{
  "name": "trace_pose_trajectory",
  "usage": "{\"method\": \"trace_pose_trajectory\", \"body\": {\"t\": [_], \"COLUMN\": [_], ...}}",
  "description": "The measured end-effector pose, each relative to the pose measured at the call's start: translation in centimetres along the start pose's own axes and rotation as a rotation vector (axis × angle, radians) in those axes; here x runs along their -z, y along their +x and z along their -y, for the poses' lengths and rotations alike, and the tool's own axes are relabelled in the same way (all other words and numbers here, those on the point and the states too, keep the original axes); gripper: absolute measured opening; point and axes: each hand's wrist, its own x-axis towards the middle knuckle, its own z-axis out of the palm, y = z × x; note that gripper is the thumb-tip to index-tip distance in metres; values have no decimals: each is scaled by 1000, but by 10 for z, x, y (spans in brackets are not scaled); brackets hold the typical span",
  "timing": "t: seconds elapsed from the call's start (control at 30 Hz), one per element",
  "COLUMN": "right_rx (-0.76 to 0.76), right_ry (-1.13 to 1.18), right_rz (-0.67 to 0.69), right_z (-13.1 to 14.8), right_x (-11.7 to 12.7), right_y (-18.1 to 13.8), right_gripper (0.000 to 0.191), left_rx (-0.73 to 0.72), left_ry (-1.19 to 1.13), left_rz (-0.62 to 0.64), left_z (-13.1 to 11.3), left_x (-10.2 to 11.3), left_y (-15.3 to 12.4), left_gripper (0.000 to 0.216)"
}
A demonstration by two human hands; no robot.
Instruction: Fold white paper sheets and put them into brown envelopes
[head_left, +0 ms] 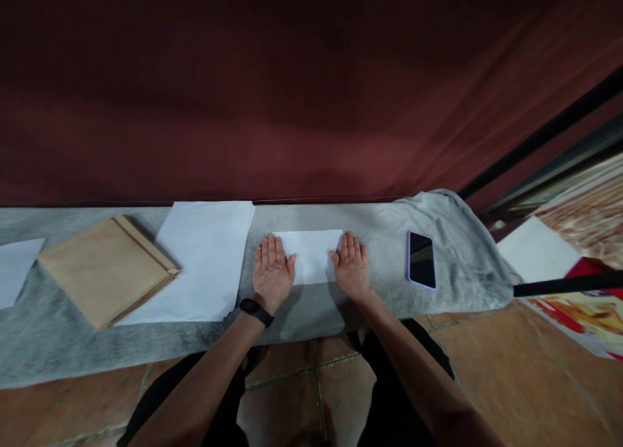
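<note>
- One grey cloth (384, 265) spread along the floor.
- White sheet (204, 259) and brown envelopes (107, 268) on its left part.
- Folded paper (311, 255) at centre of cloth.
- Left hand (271, 272) and right hand (351, 265) flat, palms down on paper's side edges, gripping nothing.
- Phone (421, 259) to the right.

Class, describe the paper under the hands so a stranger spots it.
On the grey cloth below the red curtain, look between the left hand and right hand. The small white paper there is far smaller than the white sheet beside it.
</note>
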Motion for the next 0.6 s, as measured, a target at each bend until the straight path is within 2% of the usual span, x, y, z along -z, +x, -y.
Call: {"method": "trace_pose_trajectory", "body": {"t": [0.07,0.17,0.3,0.6], "right_rx": [36,179,264,206], "right_ry": [38,126,168,99], "right_rz": [23,125,185,104], "right_z": [8,29,48,28], "right_x": [4,7,5,5], "right_y": [-3,-11,-25,-32], "right_gripper": [60,59,59,65], "left_rx": [-62,-181,-217,-137], "left_ry": [-24,-58,-42,-11], "left_rz": [7,100,201,128], "left_z": [-10,-25,-28,-15], "left_x": [3,2,-2,7], "left_y": [-4,-13,-24,-27], "left_gripper": [65,62,61,61]}}
